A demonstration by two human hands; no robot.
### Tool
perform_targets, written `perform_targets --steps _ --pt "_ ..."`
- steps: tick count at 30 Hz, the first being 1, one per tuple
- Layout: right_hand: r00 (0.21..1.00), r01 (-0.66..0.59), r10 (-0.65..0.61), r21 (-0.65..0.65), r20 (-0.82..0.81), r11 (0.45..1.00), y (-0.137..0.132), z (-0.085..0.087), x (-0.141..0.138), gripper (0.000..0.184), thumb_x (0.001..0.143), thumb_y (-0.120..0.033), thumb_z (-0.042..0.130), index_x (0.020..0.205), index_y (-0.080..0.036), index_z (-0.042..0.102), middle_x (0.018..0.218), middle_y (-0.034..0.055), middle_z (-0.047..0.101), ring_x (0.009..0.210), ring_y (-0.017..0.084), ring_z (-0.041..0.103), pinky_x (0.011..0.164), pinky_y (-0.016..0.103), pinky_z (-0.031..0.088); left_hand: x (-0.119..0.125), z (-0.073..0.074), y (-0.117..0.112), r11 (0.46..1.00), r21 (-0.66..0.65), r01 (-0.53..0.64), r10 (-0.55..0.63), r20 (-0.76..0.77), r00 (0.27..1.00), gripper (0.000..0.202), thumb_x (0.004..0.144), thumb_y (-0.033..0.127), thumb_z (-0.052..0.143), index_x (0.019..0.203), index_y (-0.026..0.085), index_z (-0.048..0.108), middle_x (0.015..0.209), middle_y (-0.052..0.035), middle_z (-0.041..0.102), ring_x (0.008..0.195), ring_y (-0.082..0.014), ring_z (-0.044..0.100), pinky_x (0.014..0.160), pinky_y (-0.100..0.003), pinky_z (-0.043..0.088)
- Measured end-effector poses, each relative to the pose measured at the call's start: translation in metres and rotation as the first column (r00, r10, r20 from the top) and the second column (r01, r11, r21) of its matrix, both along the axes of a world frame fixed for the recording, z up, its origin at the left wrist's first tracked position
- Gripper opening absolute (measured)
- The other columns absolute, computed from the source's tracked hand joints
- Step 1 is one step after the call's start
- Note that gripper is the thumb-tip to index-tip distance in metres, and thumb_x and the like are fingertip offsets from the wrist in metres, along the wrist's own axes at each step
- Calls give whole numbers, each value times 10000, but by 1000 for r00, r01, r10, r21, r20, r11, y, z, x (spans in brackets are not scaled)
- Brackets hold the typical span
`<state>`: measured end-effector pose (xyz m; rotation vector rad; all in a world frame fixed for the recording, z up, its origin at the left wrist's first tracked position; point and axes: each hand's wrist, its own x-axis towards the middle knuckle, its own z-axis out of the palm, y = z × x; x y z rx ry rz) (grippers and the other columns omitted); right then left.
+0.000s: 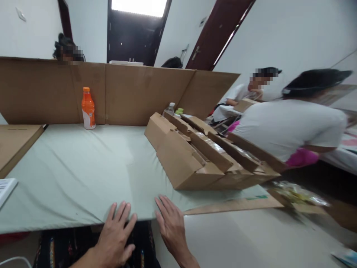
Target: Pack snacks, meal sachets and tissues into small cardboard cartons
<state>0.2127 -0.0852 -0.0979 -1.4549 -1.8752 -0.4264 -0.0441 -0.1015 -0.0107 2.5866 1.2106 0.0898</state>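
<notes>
My left hand (116,232) rests with spread fingers on the near edge of a table covered in pale green cloth (111,167). Beside it, my right hand (170,221) lies on the same edge, its fingers stretched out flat. Neither hand holds anything. Closest to my right hand is a set of open cardboard boxes (181,160), standing side by side on the cloth. Clear plastic-wrapped items (212,142) show inside them, too small to name.
An orange bottle (88,109) stands before a cardboard partition (134,93). Behind the boxes are a clear bottle (169,108) and a green cap. A large flat carton (19,141) lies at the left. One person in a white shirt (284,123) sits close on the right; others sit farther back.
</notes>
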Motion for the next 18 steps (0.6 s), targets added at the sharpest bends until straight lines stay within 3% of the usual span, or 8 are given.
perform_targets --steps 2,5,7,9,10,11,15,18 --pt "998 -39 38 -29 -53 999 -7 1 8 385 1043 -325 458 1328 -227 697 1374 121 703 1271 281 653 1018 460 512 -3 4 -2 996 -89 13 -6 84 996 818 764 204 745 1541 207 489 1687 -205 320 1566 -432 298 1259 -699 210" --pt "941 -122 64 -156 -334 980 -10 28 11 319 985 -452 545 1121 -320 802 1170 83 793 1073 311 753 890 496 613 -2 13 2 980 -195 48 26 363 931 513 788 205 696 1301 200 686 1459 -162 631 1380 -364 564 1241 -627 316" --pt "803 -203 26 -232 -595 951 0 63 0 273 915 -545 598 964 -404 827 1031 52 818 951 344 777 804 531 646 10 21 8 955 -284 89 96 576 811 385 785 187 649 1161 193 733 1221 -115 751 1174 -289 678 1152 -513 459" --pt "615 -279 -17 -238 -789 930 25 101 -21 260 849 -601 641 876 -425 831 1074 47 814 1007 377 762 843 565 631 29 29 13 914 -389 113 216 706 675 450 752 175 628 1194 174 714 1189 -113 743 1124 -268 681 1062 -442 527" --pt "500 -309 -21 -201 -866 929 42 119 -34 284 835 -598 657 829 -374 832 1119 73 806 1042 383 751 870 569 616 41 32 14 889 -444 117 289 740 608 553 731 173 626 1282 162 672 1271 -130 707 1187 -279 655 1063 -436 528" --pt "452 -315 -6 -166 -892 934 62 135 -48 342 864 -603 615 846 -335 827 1169 84 794 1065 360 742 879 544 611 52 34 15 857 -499 128 364 762 536 684 715 175 628 1398 153 595 1389 -150 640 1275 -296 610 1089 -443 514" --pt "392 -289 43 -78 -919 954 154 165 -103 549 944 -532 427 1160 -150 757 1219 176 754 1152 293 684 910 452 573 83 27 8 722 -643 258 588 765 262 1096 698 189 633 1671 174 128 1726 -143 228 1568 -332 309 1258 -475 354" --pt "442 -224 37 -71 -896 972 206 166 -127 556 968 -422 320 1104 -82 738 1251 219 722 1161 276 662 921 435 547 85 0 -9 696 -678 236 609 732 307 1153 723 186 645 1682 167 5 1773 -96 10 1639 -318 48 1331 -443 185"
